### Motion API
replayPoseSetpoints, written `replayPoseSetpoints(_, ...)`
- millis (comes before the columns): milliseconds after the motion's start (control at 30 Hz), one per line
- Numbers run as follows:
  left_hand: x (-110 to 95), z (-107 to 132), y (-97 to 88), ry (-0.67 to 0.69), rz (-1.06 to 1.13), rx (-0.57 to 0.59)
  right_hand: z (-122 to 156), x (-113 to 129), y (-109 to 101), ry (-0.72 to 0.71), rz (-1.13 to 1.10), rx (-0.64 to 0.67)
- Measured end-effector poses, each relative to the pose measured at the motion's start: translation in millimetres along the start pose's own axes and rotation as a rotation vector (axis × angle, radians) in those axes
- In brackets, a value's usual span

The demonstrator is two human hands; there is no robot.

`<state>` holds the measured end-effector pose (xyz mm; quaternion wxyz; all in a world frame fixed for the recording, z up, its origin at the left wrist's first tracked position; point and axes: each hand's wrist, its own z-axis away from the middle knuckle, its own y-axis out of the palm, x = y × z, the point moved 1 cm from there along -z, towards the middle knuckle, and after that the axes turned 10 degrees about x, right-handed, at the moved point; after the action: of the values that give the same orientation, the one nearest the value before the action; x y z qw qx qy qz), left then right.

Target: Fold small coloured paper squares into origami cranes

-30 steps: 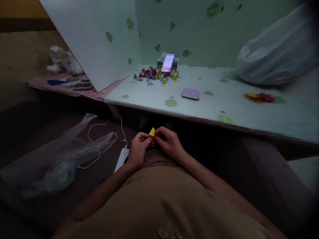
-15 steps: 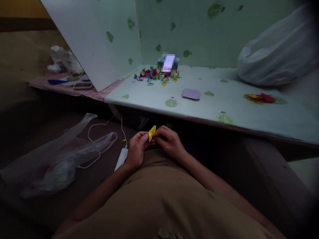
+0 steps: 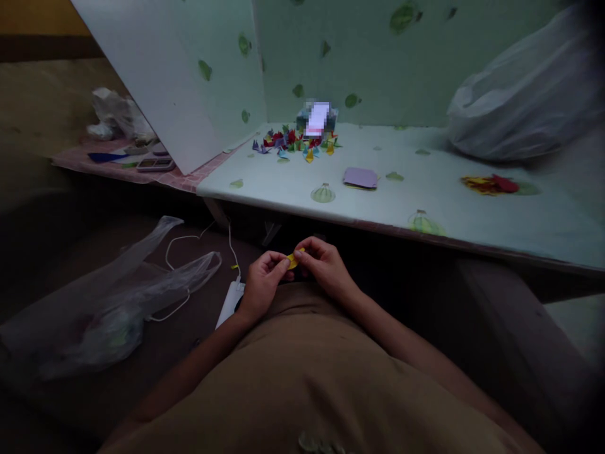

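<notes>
Left fingers: the left hand (image 3: 263,282) is pinching one end of the yellow paper (image 3: 293,260), thumb closed against index.
Right fingers: the right hand (image 3: 326,268) is gripping the other end, likewise closed, thumb uppermost.
Yellow paper: sitting between both hands, short of the surface (image 3: 269,180).
Creasing: such small folds are probably calling for light, even pressure; one hand should be steadying while the other is lining up edges, without tearing corners.
Surface: folded paper figures (image 3: 292,137) are clustering behind; purple sheets (image 3: 360,178) are lying nearer.
</notes>
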<state>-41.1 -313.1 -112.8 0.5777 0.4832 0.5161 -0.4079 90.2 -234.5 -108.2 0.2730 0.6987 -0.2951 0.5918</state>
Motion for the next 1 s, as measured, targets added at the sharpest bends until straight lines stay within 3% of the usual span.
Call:
replayPoseSetpoints(600, 3.4, 0.2, -2.9, -0.073, 0.063, 0.032, 2.9, 0.6, 0.0, -0.051, 0.036, -0.064)
replayPoseSetpoints(1000, 7.6, 1.8, -5.2, -0.034, 0.033, 0.073, 2.5, -0.7, -2.9, -0.078, 0.025, -0.153)
